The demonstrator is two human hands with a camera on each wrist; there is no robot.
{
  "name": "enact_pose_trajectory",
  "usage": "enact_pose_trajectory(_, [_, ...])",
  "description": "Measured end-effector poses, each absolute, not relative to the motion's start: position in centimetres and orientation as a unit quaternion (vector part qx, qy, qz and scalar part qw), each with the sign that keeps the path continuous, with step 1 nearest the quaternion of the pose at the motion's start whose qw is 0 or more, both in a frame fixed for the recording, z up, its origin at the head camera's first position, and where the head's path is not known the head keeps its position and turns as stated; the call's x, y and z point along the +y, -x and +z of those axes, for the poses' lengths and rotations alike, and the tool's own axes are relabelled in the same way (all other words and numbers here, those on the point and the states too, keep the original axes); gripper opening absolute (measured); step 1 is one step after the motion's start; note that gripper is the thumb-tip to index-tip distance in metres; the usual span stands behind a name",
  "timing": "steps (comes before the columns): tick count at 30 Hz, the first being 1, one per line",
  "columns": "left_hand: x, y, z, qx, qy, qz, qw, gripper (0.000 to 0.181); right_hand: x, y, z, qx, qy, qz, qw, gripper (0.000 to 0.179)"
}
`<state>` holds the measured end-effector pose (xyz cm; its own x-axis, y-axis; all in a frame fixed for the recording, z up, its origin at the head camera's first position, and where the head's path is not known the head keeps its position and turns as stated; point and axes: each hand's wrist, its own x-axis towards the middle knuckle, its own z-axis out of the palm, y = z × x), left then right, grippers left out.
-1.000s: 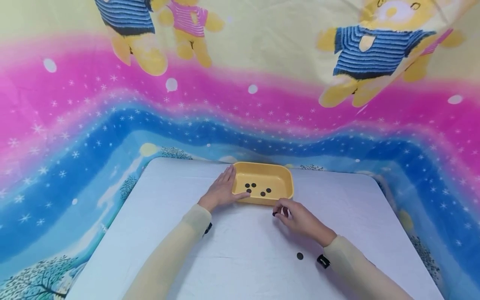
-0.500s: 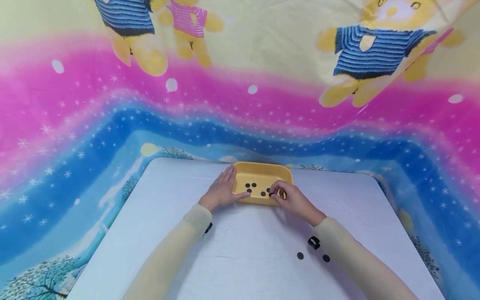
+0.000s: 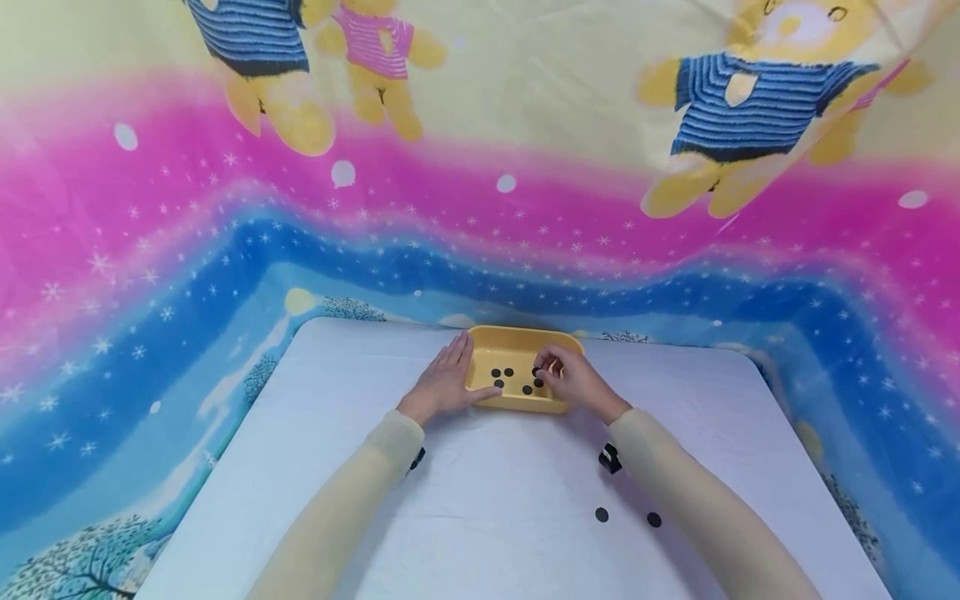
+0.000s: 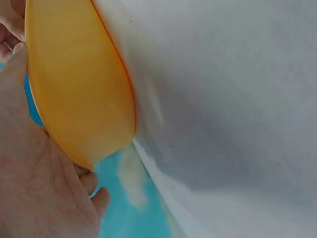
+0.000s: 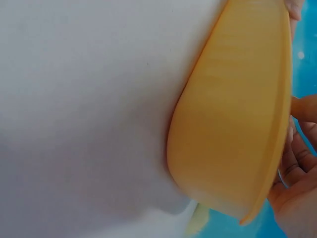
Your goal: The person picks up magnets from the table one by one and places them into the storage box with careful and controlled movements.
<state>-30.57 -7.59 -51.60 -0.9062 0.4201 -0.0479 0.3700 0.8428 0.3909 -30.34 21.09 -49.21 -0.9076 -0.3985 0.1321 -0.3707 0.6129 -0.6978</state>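
Observation:
A yellow plastic basin stands at the table's far edge, with several small black discs lying on its floor. My left hand rests on the basin's left end, fingers straight along the side and thumb over the front rim. Over the basin's right part, my right hand pinches one black disc between thumb and fingertips. Both wrist views show the basin's outer wall; in the right one, the right-hand fingers are partly hidden behind the rim.
Two more black discs, one left of the other, lie on the white-covered table near the right forearm. A printed cloth with bears hangs behind the table's far edge.
My right hand has moved forward and left from in front of the basin to over its inside, carrying the disc. A second table disc has come out from behind the right arm. The left hand stays put.

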Motion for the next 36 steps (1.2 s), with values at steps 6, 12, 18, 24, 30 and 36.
enact_pose_trajectory(6, [-7.6,30.6,-51.7,0.959,-0.208,0.182,0.063,0.124,20.6,31.7,-50.0,0.909,0.186,-0.371,0.044,0.006])
enact_pose_trajectory(12, [-7.4,30.6,-51.7,0.96,-0.206,0.179,0.062,0.125,20.2,33.0,-50.5,0.915,0.169,-0.362,0.056,0.004])
enact_pose_trajectory(18, [-7.1,30.3,-51.7,0.96,-0.204,0.182,0.063,0.122,20.0,33.6,-50.8,0.918,0.161,-0.356,0.069,0.005])
enact_pose_trajectory(24, [-7.1,30.0,-51.8,0.962,-0.198,0.177,0.067,0.123,20.0,33.9,-51.3,0.921,0.143,-0.354,0.084,0.004])
enact_pose_trajectory(30, [-7.0,30.0,-51.8,0.963,-0.2,0.172,0.065,0.124,20.0,34.4,-51.9,0.926,0.131,-0.339,0.098,0.005])
enact_pose_trajectory(36, [-7.0,29.9,-51.8,0.963,-0.2,0.17,0.061,0.124,19.9,34.8,-52.1,0.935,0.123,-0.313,0.11,0.005])
